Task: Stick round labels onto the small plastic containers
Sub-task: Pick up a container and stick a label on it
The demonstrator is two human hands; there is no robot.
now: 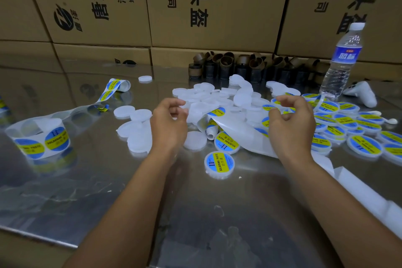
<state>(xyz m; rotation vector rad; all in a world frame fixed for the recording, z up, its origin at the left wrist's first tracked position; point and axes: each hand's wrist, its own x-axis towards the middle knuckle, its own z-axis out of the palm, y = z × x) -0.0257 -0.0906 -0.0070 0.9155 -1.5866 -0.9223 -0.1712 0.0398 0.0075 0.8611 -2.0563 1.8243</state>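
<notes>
- Left hand [168,122] and right hand [291,124] are raised side by side over the middle of the bench [87,191], well apart from each other. Bare shiny metal runs from the forearms to the near edge.
- Cardboard boxes [108,6] wall off the far edge, with a row of cardboard cores [239,65] at their foot. A water bottle [341,59] stands upright at far right, and a white controller [361,93] lies beside it.
- Left hand: fingers curled, fingertips and thumb pinching one blank container [184,107] at the near side of the heap of blank containers [217,98].
- Right hand: fingers curled above the backing strip [239,128], which trails toward the near right. I cannot tell whether it grasps anything.
- Both wrists are straight, backs of the hands towards the camera.
- Labelled containers [348,124] are heaped just right of the right hand, and two more lie between the forearms.
- A label roll [41,137] stands at far left.
</notes>
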